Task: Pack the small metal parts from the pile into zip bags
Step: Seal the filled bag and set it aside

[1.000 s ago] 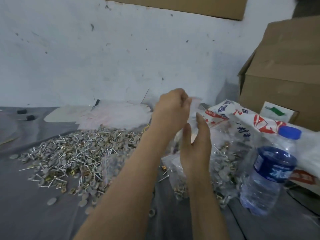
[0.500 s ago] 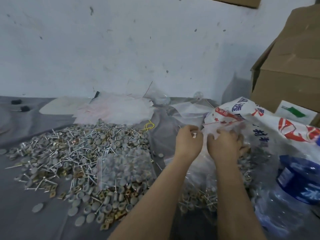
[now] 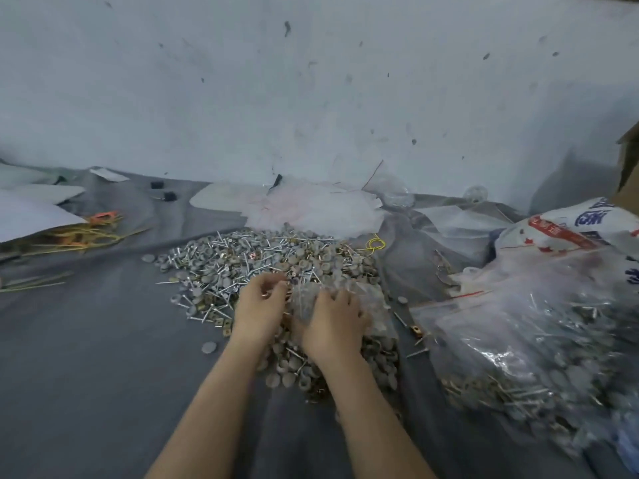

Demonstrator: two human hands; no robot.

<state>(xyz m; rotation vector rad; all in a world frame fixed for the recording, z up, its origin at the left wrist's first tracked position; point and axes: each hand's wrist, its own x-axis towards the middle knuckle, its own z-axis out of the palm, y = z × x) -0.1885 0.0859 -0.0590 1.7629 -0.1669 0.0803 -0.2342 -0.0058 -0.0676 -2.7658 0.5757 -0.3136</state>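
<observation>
done: big sack looks well filled | todo: large pile | grip: my right hand clutches zip bag, left hand curled beside it (round what, cannot tell)

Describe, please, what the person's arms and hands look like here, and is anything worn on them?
Both arms are bare: the left forearm and the right forearm show no sleeve up to the bottom edge of the picture. The left hand and the right hand are ungloved. No watch, bracelet or strap shows at either wrist; rings cannot be ruled out, as the fingers are blurred.
</observation>
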